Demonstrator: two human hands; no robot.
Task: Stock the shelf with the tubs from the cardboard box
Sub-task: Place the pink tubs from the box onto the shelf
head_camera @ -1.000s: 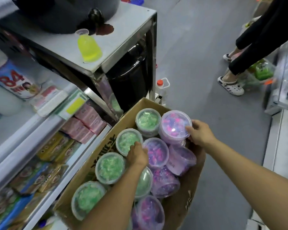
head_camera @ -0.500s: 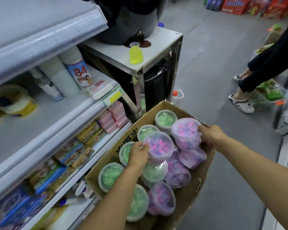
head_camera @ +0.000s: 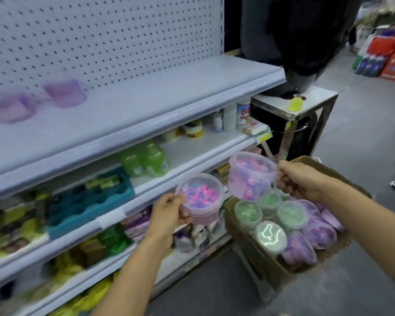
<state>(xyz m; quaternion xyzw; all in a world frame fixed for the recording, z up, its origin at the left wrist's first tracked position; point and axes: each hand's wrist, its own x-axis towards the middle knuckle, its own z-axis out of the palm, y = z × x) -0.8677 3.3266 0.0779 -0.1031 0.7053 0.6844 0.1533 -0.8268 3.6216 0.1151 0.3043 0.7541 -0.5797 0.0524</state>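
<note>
Two purple tubs now lifted clear of cardboard box (head_camera: 255,249), left hand (head_camera: 167,212) fingers clamped on one, right hand (head_camera: 299,181) on other; ready for top shelf (head_camera: 146,103).

Location: a retail shop aisle. White metal shelving (head_camera: 146,106) with a pegboard back panel (head_camera: 100,30) is carrying packaged goods on several tiers; green bottles (head_camera: 146,159) are standing on one tier. Price-label strips are running along the shelf edges. Stacked drink packs (head_camera: 383,58) are sitting on the grey floor (head_camera: 363,133) beyond.
</note>
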